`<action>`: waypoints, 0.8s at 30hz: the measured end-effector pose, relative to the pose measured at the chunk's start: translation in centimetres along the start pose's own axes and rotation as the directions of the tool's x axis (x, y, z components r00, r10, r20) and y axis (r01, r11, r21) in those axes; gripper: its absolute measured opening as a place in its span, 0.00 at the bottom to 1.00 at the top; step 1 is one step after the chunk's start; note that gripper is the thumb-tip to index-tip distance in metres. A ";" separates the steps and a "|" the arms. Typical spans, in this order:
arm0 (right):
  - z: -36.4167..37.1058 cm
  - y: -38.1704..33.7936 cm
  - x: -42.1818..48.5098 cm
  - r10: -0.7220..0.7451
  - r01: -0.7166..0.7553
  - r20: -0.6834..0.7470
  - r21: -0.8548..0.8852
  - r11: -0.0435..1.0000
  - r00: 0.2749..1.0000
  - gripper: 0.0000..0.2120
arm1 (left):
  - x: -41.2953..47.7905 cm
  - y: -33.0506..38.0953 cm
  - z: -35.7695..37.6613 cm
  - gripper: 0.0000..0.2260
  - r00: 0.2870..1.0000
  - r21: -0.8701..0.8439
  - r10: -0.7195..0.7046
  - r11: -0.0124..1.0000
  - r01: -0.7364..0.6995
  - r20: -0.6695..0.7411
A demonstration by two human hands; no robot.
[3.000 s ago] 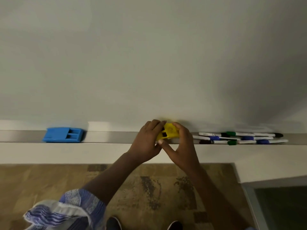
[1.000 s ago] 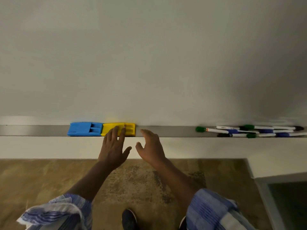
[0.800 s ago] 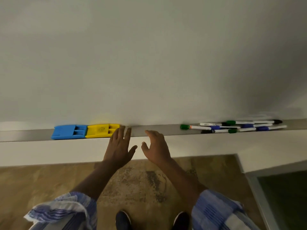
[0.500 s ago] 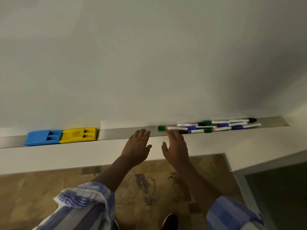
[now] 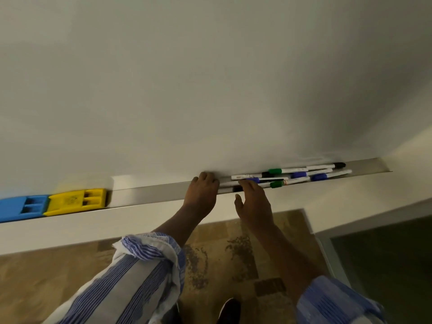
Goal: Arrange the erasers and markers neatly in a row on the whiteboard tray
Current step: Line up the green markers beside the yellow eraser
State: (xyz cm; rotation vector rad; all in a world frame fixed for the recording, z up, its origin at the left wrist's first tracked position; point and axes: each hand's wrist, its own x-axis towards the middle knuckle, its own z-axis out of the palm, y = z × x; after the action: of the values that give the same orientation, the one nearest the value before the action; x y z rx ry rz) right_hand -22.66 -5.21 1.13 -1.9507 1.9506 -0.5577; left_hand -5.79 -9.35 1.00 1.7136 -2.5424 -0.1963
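A blue eraser (image 5: 18,208) and a yellow eraser (image 5: 74,202) lie end to end at the left of the metal whiteboard tray (image 5: 152,194). Several markers (image 5: 294,175) with green, blue and black caps lie in a loose overlapping pile at the tray's right end. My left hand (image 5: 203,190) reaches into the tray at the pile's left end, fingers curled down and hiding the marker end there. My right hand (image 5: 253,202) is just right of it, thumb spread, fingertips resting on the near markers.
The whiteboard (image 5: 210,78) fills the upper view. The tray ends at the right (image 5: 383,168) near a wall corner. Below are a white ledge, a patterned floor, my shoe (image 5: 230,309) and a dark panel (image 5: 385,265) at the lower right.
The yellow eraser now lies against the blue one. Both hands left the erasers and moved right along the tray to the marker pile; my view shifted right too.
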 end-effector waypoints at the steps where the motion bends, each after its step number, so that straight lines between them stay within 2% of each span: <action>1: -0.1 0.1 0.1 0.009 -0.009 -0.005 0.005 1.000 1.000 0.23 | 0.0 -0.2 0.0 0.07 1.000 -0.008 0.002 1.000 -0.002 -0.010; 8: -0.7 -1.2 0.7 0.022 -0.016 -0.077 0.078 0.997 0.997 0.21 | -1.1 -1.4 -1.3 0.06 0.995 -0.074 0.028 0.997 -0.035 -0.097; 10: -0.7 -2.0 1.2 0.032 -0.016 -0.096 0.165 0.986 0.995 0.20 | -1.7 -1.9 -1.7 0.06 0.990 -0.101 0.023 0.994 -0.037 -0.136; 12: -0.5 -2.8 1.6 0.104 -0.071 -0.093 0.301 0.951 0.990 0.18 | -2.3 -2.6 -2.3 0.06 0.985 -0.127 0.015 0.991 -0.037 -0.173; 14: -0.1 -3.7 1.9 0.195 -0.163 -0.025 0.451 0.878 0.981 0.16 | -3.0 -3.4 -2.8 0.05 0.982 -0.145 -0.012 0.989 -0.016 -0.189; 17: 1.0 -5.5 2.1 0.254 -0.258 0.096 0.612 0.747 0.962 0.14 | -4.1 -5.1 -3.4 0.05 0.978 -0.149 -0.067 0.988 0.038 -0.198; 24: 4.7 -10.7 2.7 0.296 -0.507 0.415 0.760 0.406 0.860 0.07 | -6.9 -9.4 -3.6 0.09 0.976 -0.178 -0.097 0.982 0.062 -0.197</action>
State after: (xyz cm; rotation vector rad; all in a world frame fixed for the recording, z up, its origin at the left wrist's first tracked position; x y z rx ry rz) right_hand -11.11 -7.99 2.42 -0.8027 1.4444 -0.8929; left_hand 5.93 -6.72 3.28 1.6780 -2.2441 -0.2222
